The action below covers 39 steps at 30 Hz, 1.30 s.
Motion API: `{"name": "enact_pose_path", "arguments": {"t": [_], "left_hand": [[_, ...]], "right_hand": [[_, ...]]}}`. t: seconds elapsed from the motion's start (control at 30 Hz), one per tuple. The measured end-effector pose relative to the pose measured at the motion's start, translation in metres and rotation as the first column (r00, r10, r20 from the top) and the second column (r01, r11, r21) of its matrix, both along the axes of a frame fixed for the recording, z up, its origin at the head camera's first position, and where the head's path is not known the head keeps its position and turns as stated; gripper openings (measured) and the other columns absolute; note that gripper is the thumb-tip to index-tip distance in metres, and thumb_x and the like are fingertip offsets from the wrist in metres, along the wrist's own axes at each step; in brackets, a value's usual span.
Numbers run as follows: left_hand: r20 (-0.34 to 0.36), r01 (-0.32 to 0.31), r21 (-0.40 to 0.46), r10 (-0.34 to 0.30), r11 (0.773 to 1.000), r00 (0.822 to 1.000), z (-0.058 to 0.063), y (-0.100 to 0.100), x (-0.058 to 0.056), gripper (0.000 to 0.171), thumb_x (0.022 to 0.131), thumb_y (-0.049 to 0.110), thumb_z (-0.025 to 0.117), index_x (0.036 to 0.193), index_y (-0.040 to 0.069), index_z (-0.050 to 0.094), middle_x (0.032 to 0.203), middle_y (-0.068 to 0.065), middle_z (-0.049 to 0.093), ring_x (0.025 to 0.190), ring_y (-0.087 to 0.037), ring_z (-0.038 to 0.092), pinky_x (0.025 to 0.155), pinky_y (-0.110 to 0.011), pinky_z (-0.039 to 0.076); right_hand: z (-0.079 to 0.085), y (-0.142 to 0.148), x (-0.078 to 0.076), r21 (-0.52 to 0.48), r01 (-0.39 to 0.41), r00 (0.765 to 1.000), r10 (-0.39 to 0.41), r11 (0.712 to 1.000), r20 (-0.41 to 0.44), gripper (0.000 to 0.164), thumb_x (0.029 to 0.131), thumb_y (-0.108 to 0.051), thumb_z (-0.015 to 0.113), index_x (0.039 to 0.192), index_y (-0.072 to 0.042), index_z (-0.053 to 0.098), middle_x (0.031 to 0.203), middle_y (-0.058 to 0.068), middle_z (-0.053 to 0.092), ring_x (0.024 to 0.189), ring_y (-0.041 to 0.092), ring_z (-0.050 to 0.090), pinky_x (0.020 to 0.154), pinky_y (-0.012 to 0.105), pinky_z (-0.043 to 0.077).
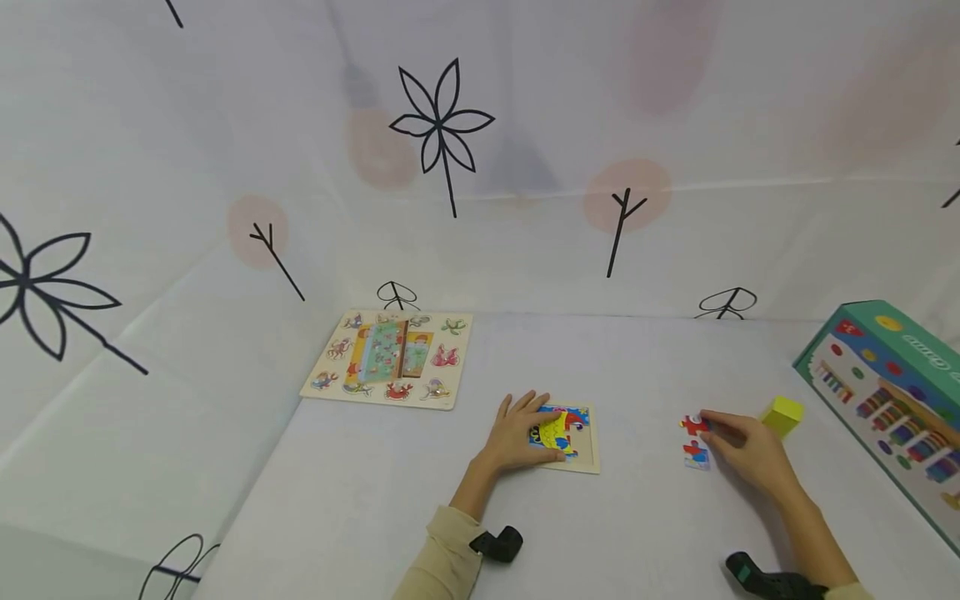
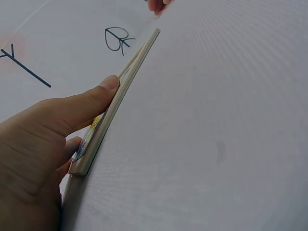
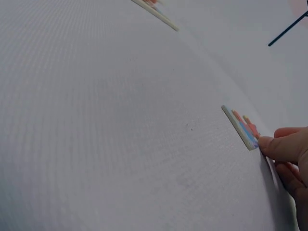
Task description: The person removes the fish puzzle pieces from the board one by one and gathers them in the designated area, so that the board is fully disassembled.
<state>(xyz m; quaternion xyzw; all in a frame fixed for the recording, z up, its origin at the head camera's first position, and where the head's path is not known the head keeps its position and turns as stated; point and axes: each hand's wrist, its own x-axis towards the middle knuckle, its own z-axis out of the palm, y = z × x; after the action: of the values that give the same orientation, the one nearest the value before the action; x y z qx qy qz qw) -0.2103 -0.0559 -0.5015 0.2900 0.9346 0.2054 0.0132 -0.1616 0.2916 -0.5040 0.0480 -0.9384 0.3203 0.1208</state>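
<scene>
My left hand (image 1: 515, 435) lies over the left side of a small wooden jigsaw board (image 1: 589, 462), touching it with spread fingers and an outstretched thumb. Several pieces sit in the board, forming part of a yellow, red and blue picture (image 1: 553, 435); the hand hides some of it. Seen edge-on in the left wrist view, the board (image 2: 126, 91) has the thumb (image 2: 109, 83) on its top. Over to the right, my right hand (image 1: 752, 454) pinches the edge of a red puzzle piece (image 1: 692, 425) between thumb and index finger. A blue and red piece (image 1: 696, 456) lies just nearer.
A larger sea-animal puzzle board (image 1: 461, 350) lies at the back left, with a small picture puzzle (image 1: 385, 352) on top. Beyond my right hand stands a yellow block (image 1: 782, 415). A green and white toy box (image 1: 885, 400) occupies the right edge of the white table (image 1: 360, 500).
</scene>
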Motion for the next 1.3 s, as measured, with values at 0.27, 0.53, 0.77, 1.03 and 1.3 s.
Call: {"name": "enact_pose_path", "arguments": {"t": [0.27,0.53,0.77,1.03,1.3], "left_hand": [[0.009,-0.002,0.003,0.002,1.000,1.000,-0.001,0.000,-0.001,0.065,0.075,0.051,0.070,0.132,0.023,0.057,0.146,0.000,0.042,0.140,-0.019,0.027,0.114,-0.051,0.013],[0.002,0.003,0.003,-0.003,1.000,1.000,0.000,0.001,-0.001,0.065,0.075,0.051,0.071,0.132,0.023,0.057,0.146,-0.001,0.042,0.140,-0.020,0.028,0.114,-0.051,0.014],[0.003,0.008,0.028,-0.008,1.000,1.000,-0.002,-0.001,-0.002,0.065,0.074,0.051,0.071,0.132,0.023,0.057,0.145,-0.001,0.043,0.139,-0.020,0.029,0.114,-0.052,0.014],[-0.008,-0.004,0.004,0.004,1.000,1.000,-0.002,0.000,-0.002,0.071,0.074,0.053,0.070,0.134,0.018,0.055,0.146,-0.001,0.042,0.139,-0.019,0.029,0.114,-0.051,0.014],[-0.003,0.000,0.006,0.000,1.000,1.000,-0.002,0.000,-0.002,0.073,0.074,0.053,0.070,0.135,0.017,0.054,0.146,-0.001,0.042,0.140,-0.019,0.028,0.114,-0.050,0.014]], "right_hand": [[-0.003,0.001,-0.001,-0.005,-0.002,1.000,0.002,1.000,-0.029,0.033,0.084,-0.002,0.066,0.115,0.009,0.061,0.112,0.028,0.063,0.106,0.043,0.056,0.082,0.025,0.050],[0.001,0.005,0.001,-0.045,-0.021,1.000,0.021,0.999,-0.004,0.034,0.087,-0.005,0.064,0.118,0.008,0.060,0.115,0.027,0.061,0.104,0.027,0.059,0.073,-0.007,0.028],[0.012,-0.001,0.002,-0.110,-0.013,1.000,0.014,0.994,0.007,0.038,0.091,-0.012,0.062,0.124,0.005,0.057,0.120,0.027,0.058,0.102,0.001,0.057,0.073,-0.006,0.033],[0.032,-0.040,-0.010,-0.206,-0.101,0.994,0.090,0.973,-0.063,0.034,0.088,-0.007,0.064,0.120,0.006,0.060,0.120,0.030,0.058,0.106,0.037,0.059,0.086,0.032,0.053],[0.024,-0.087,-0.031,-0.239,-0.212,0.977,0.205,0.948,-0.053,0.036,0.084,-0.003,0.067,0.118,0.007,0.061,0.120,0.024,0.061,0.111,0.040,0.056,0.091,0.049,0.045]]}}
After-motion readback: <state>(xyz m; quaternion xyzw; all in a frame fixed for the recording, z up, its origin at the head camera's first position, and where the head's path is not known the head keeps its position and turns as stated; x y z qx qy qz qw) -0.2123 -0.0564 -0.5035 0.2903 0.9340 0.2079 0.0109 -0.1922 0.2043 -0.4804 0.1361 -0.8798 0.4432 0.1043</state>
